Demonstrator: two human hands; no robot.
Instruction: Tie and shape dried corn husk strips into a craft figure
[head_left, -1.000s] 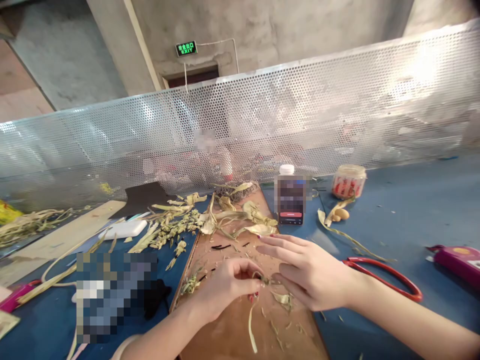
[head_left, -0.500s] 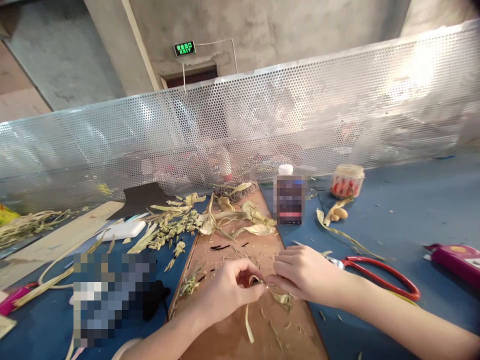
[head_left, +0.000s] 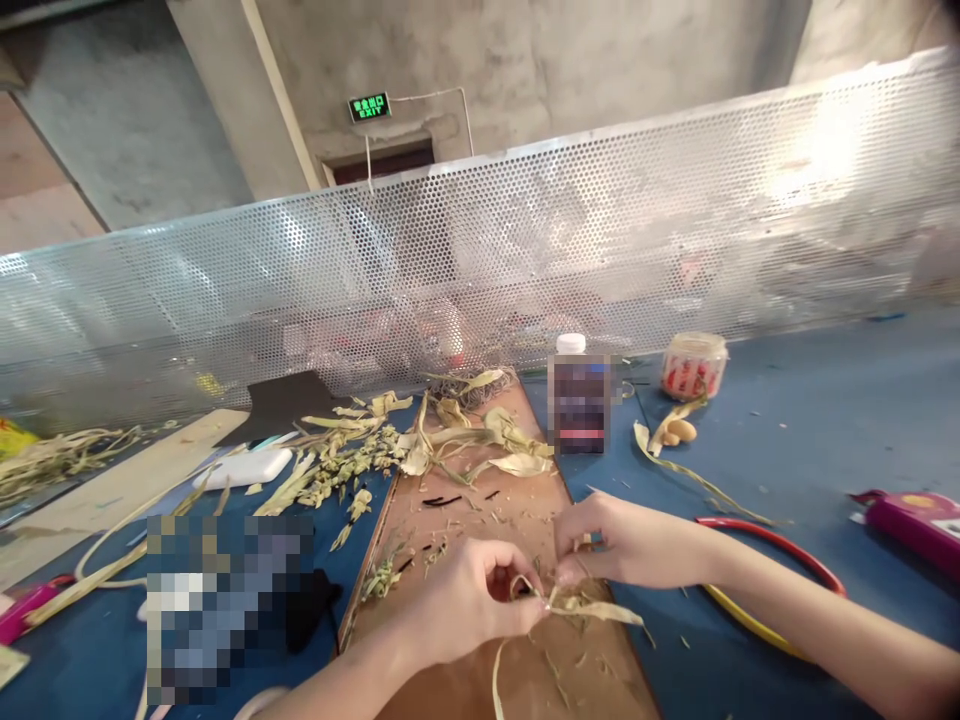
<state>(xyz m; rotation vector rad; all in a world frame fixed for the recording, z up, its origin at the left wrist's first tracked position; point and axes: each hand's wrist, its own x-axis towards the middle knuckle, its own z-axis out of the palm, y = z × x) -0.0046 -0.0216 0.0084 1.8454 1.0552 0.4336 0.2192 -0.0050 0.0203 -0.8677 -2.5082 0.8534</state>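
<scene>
My left hand [head_left: 484, 598] is closed in a pinch over the wooden board [head_left: 450, 500], holding a curled strip of dried leaf [head_left: 496, 680] whose pale tail hangs below the fingers. My right hand [head_left: 619, 540] is close beside it to the right, with thumb and fingers pinched at the same small piece. From beneath the right fingertips a flat dried leaf [head_left: 604, 611] sticks out to the right over the board. The exact spot where the fingertips meet is small and partly hidden.
Dried leaves [head_left: 517, 440] and small pods [head_left: 352, 455] lie across the board and left. Scissors with red handles [head_left: 780, 545] lie partly under my right forearm. A capped bottle [head_left: 571, 345], a jar [head_left: 694, 367] and a magenta tool [head_left: 911, 530] stand or lie around.
Both hands have shifted slightly right and down. My right fingers have changed from lying over the left fingertips to a raised pinch, and the flat leaf now sticks out further to the right.
</scene>
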